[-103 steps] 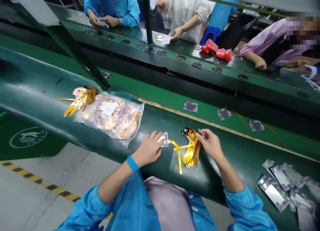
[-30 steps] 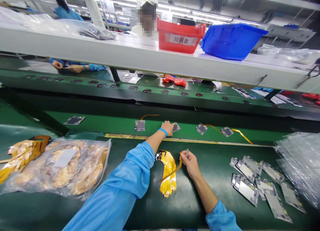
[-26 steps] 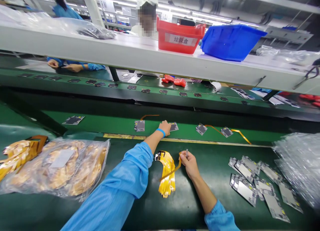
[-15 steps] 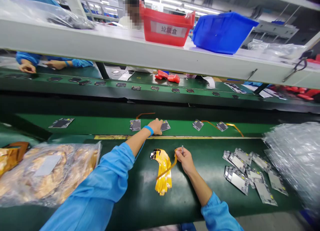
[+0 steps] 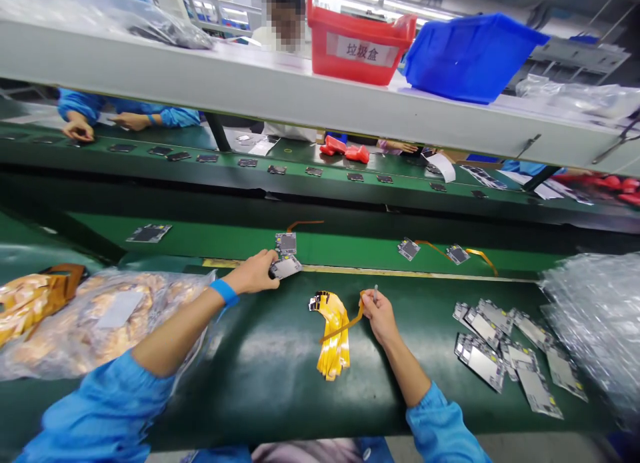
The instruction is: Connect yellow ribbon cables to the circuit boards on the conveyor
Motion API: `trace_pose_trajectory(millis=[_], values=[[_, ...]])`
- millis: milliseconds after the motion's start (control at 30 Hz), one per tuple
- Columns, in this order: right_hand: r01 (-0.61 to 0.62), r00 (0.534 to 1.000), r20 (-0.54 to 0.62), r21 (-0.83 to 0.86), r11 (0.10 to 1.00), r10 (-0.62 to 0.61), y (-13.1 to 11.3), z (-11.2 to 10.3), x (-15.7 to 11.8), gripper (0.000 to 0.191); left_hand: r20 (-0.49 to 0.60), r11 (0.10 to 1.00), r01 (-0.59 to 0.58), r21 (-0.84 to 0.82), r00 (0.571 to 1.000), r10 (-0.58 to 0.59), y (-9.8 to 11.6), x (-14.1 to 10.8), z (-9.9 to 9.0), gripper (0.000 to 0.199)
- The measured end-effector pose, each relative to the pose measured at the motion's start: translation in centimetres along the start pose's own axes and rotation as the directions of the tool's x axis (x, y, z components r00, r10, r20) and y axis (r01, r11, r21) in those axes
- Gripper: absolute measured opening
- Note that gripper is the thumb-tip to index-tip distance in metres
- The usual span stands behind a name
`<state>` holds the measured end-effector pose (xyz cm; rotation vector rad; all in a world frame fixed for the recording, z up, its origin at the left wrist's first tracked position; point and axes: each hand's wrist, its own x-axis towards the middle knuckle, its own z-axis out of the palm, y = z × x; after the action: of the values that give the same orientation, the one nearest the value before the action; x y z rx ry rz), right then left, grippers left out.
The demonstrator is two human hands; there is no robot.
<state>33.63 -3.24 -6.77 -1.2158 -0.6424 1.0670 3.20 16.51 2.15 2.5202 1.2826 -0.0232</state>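
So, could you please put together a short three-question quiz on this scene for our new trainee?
1. Multiple choice: what is the left hand holding?
a) a pair of scissors
b) a circuit board
c) a glass bottle

2. True or false: on the white shelf, the red bin stands to the right of the blue bin.

3. Fill in: the right hand, pinching an orange strip, has a loose pile of boards on its ____ side.

Key: 1, b. 2, false: the red bin is on the left. 3, right.
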Motion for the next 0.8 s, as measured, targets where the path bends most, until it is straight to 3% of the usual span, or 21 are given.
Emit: trace_pose_trajectory(millis=[167,300,400,467,567,667,800], values=[[-0.003,1.000,-0.014,-0.045,0.999,0.002,-1.0,0.1,-0.3,0.051,-0.051,0.994,-0.013,-0.109,0.999,0.007,-0.1,-8.4,1.3,0.041],[-0.023,1.000,-0.006,-0.093,0.995,0.022,-2.5,0.6,-0.9,0.051,-0.021,0.990,-0.030,-0.140,0.999,0.027,2.1,-14.0,3.7,0.042],[-0.065,0.993,0.090,-0.169,0.983,0.081,-3.8,1.4,-1.9,0.049,0.012,0.996,-0.024,-0.090,1.000,0.025,3.8,-16.6,5.7,0.038],[-0.110,0.965,0.206,-0.252,0.962,0.164,-4.4,2.3,-2.7,0.049,0.031,0.999,-0.021,-0.029,0.999,0.022,4.5,-17.6,6.7,0.038],[-0.151,0.871,0.383,-0.390,0.908,0.309,-4.4,4.1,-3.8,0.050,-0.001,0.998,-0.051,0.042,0.999,0.052,5.3,-18.1,7.2,0.043],[-0.114,0.790,0.469,-0.518,0.848,0.394,-3.3,6.1,-4.2,0.044,-0.054,0.988,-0.148,0.040,0.987,0.150,6.0,-17.3,7.3,0.042],[0.021,0.784,0.497,-0.621,0.784,0.373,-1.7,8.0,-3.7,0.034,-0.064,0.963,-0.269,0.022,0.961,0.269,6.7,-15.0,7.6,0.039]])
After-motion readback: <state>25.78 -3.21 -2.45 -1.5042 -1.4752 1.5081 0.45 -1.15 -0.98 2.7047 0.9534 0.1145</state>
